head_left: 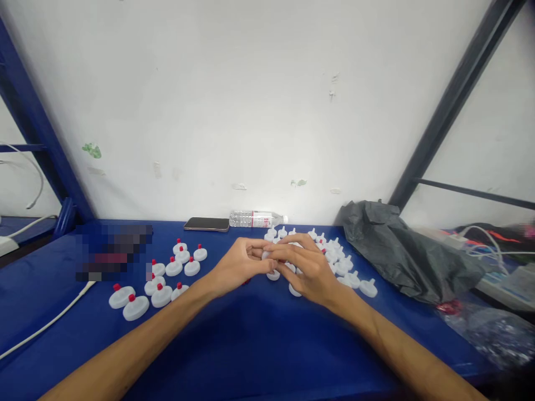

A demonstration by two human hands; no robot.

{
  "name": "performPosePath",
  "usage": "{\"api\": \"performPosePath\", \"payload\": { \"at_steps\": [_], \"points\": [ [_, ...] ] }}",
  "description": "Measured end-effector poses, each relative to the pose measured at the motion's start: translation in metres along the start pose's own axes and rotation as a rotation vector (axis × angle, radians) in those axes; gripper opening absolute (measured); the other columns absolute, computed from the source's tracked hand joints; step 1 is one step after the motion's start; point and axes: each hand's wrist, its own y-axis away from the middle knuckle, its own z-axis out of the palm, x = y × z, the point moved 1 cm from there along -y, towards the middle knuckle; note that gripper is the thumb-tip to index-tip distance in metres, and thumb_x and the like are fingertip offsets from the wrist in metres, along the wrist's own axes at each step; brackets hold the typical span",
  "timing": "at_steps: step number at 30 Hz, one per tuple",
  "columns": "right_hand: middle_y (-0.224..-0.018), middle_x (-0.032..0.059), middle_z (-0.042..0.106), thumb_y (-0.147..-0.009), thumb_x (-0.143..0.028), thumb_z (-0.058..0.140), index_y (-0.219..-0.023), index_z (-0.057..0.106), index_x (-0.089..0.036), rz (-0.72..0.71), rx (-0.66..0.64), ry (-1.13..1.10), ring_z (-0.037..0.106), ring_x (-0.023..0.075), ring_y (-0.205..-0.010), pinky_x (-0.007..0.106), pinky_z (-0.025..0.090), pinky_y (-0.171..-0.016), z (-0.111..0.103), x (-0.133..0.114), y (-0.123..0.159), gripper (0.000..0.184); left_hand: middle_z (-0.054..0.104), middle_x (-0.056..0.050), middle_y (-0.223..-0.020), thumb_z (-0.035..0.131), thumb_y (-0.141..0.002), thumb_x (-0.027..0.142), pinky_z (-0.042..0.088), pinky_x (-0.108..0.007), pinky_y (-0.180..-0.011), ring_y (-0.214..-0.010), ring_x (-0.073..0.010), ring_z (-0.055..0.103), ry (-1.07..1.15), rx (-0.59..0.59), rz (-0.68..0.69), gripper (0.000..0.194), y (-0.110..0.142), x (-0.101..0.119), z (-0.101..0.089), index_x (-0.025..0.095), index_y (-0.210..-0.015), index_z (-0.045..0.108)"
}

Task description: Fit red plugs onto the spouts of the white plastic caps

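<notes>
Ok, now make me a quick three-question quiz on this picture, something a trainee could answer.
1. Fill in: the white pieces to the left of the left hand have ___ tips.
2. True or false: the phone lies to the left of the bottle.
3. Choose: how are the left hand and right hand placed? A, far apart; B, close together; C, crossed at the wrists.

Key: 1, red. 2, true. 3, B.
</notes>
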Motion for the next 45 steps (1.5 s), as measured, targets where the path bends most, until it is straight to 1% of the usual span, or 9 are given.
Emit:
{"api": "performPosePath", "payload": {
  "at_steps": [4,10,12,15,19,29,33,40,45],
  "points": [
    [-0.105,0.0020,0.077,-0.094,-0.017,0.062,-0.110,0.065,-0.027,0.012,-0.008,-0.002,0.065,0.0233,-0.103,0.042,0.050,-0.088,-0.001,-0.002,0.000,0.019,0.074,-0.004,-0.081,0.074,-0.076,0.033,0.054,-0.032,-0.076,-0.082,-0.0217,0.070,0.077,-0.020,-0.003,0.028,0.001,0.002,0.000,0.015,-0.098,0.072],
    [-0.096,0.0034,0.076,-0.096,-0.020,0.060,-0.112,0.065,-0.025,0.044,0.029,0.057,0.066,0.0221,-0.096,0.040,0.048,-0.086,-0.004,0.004,-0.003,0.018,0.076,-0.006,-0.092,0.065,-0.087,0.045,0.053,-0.033,-0.083,-0.091,-0.0227,0.070,-0.033,0.027,0.027,0.035,0.000,0.004,-0.004,0.018,-0.110,0.069],
    [-0.097,0.0037,0.075,-0.095,-0.025,0.062,-0.109,0.066,-0.024,0.132,0.021,0.089,0.066,0.0222,-0.096,0.041,0.046,-0.089,-0.007,0.012,-0.005,0.014,0.075,-0.006,-0.098,0.055,-0.092,0.045,0.052,-0.034,-0.082,-0.093,-0.0229,0.068,-0.188,0.108,0.065,0.034,-0.001,0.003,-0.009,0.020,-0.111,0.068],
    [-0.098,0.0029,0.075,-0.094,-0.032,0.064,-0.102,0.067,-0.024,0.295,-0.072,0.131,0.066,0.0231,-0.098,0.042,0.044,-0.093,-0.010,0.029,-0.003,0.011,0.073,-0.007,-0.090,0.051,-0.093,0.034,0.048,-0.037,-0.081,-0.088,-0.0238,0.063,-0.665,0.177,0.144,0.024,-0.001,-0.002,-0.020,0.019,-0.091,0.070],
    [-0.092,0.0027,0.075,-0.095,-0.033,0.063,-0.093,0.068,-0.023,0.397,-0.247,0.196,0.067,0.0238,-0.092,0.044,0.044,-0.090,-0.009,0.049,0.003,0.012,0.067,-0.007,-0.078,0.051,-0.088,0.023,0.044,-0.036,-0.076,-0.088,-0.0257,0.057,-1.040,0.065,0.157,0.020,0.001,-0.011,-0.035,0.020,-0.075,0.066],
    [-0.075,0.0028,0.075,-0.090,-0.031,0.069,-0.087,0.074,-0.023,0.397,-0.422,0.267,0.068,0.0254,-0.082,0.045,0.046,-0.085,-0.003,0.057,0.011,0.010,0.063,-0.005,-0.087,0.071,-0.075,0.035,0.042,-0.041,-0.091,-0.090,-0.0263,0.057,-0.997,-0.060,0.042,0.014,0.005,-0.017,-0.038,0.021,-0.074,0.067],
    [-0.071,0.0027,0.074,-0.092,-0.035,0.066,-0.086,0.074,-0.023,0.378,-0.408,0.261,0.068,0.0237,-0.075,0.043,0.047,-0.084,-0.003,0.057,0.010,0.016,0.065,-0.006,-0.087,0.064,-0.078,0.029,0.045,-0.036,-0.080,-0.089,-0.0259,0.057,-1.000,-0.085,0.033,0.009,0.007,-0.015,-0.035,0.022,-0.075,0.068],
    [-0.100,0.0039,0.076,-0.103,-0.037,0.045,-0.108,0.071,-0.025,0.275,-0.408,0.140,0.065,0.0239,-0.100,0.042,0.048,-0.091,0.000,0.051,0.009,0.029,0.069,-0.008,-0.089,0.059,-0.078,0.020,0.045,-0.033,-0.076,-0.088,-0.0249,0.060,-0.990,-0.095,0.050,0.009,0.006,-0.013,-0.031,0.021,-0.077,0.068],
    [-0.097,0.0053,0.075,-0.105,-0.036,0.037,-0.096,0.073,-0.024,0.241,-0.450,0.124,0.061,0.0280,-0.117,0.046,0.049,-0.095,0.003,0.052,0.015,0.038,0.068,-0.006,-0.083,0.053,-0.083,0.020,0.044,-0.033,-0.074,-0.084,-0.0233,0.060,-0.977,-0.010,0.080,0.013,0.003,-0.013,-0.029,0.020,-0.082,0.065]
  ]
}}
